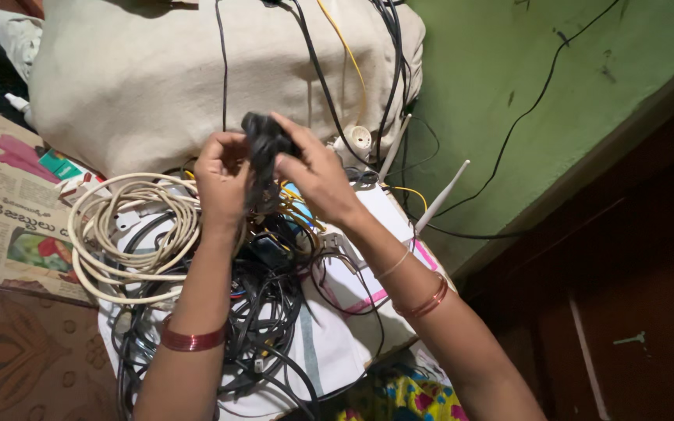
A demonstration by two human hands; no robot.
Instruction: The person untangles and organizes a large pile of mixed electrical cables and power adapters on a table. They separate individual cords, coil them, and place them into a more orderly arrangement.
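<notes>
While raised over the cable tangle [259,327], both hands, left hand [222,181] and right hand [315,175], close on a black bundled cord [263,144] (long axis upright), pinched between them.

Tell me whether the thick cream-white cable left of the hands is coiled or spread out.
Coiled. The thick cream-white cable lies in several stacked round loops on the white cloth, beside the left hand, apart from the tangle of thin black wires.

a green painted wall [587,86] fills the upper right of the frame, scuffed in spots. dark brown wooden furniture [633,296] takes the lower right. a cream cushion [142,78] sits across the upper left, a newspaper [5,218] lies at the left edge, and brown patterned fabric [25,359] covers the lower left. the light is dim and soft.
</notes>
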